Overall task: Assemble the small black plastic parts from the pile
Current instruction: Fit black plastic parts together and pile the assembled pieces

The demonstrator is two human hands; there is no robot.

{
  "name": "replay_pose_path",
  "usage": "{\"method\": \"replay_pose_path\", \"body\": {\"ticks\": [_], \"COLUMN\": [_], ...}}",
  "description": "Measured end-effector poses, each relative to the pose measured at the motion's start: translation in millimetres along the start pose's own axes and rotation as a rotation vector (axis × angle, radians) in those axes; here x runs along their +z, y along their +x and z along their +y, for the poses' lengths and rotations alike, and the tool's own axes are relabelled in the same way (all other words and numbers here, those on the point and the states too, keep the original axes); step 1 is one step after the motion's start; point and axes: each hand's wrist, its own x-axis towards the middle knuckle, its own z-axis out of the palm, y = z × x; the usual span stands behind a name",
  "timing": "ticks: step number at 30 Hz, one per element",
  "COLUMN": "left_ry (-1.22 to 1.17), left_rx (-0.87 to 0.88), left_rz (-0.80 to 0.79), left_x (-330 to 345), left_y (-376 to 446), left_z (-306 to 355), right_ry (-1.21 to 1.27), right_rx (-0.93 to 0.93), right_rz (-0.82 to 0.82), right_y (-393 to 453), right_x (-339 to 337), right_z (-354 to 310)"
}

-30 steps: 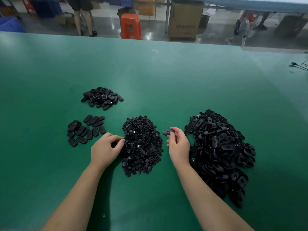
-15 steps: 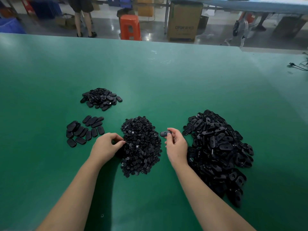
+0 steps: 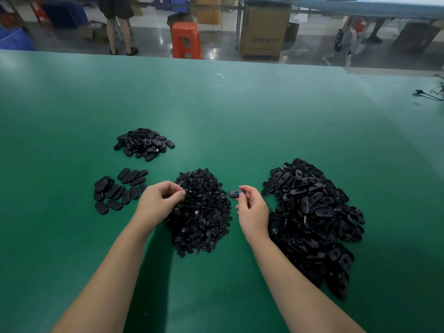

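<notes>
green table (image 3: 216, 104) | orange stool (image 3: 186, 39) | cardboard box (image 3: 263, 32) | glossy floor (image 3: 149, 42)

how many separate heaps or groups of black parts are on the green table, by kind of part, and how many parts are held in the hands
Heaps of small round pieces: 1
Heaps of oval shells with a slot: 1
Heaps of mixed ovals, far left: 1
Groups of flat-lying ovals: 1
Ovals held by the right hand: 1
Left hand: cannot tell what it pinches
Total: 4 groups, 1 held oval

Left hand (image 3: 160, 197) hides its fingertips' catch; box lettering (image 3: 265, 40) blurred.
</notes>
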Motion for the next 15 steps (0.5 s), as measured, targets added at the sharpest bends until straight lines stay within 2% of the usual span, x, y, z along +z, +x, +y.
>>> {"method": "replay_pose_path", "body": {"ticks": [15], "left_ry": [-0.221], "left_rx": [-0.047], "left_rz": [-0.012], "left_x": [76.6], "left_y": [8.7], "left_z": [45.9], "right_ry": [0.077], "right_rx": [-0.007], "right_rz": [-0.020], "right_y": [1.6], "right_x": [1.1], "right_z": [4.8]}}
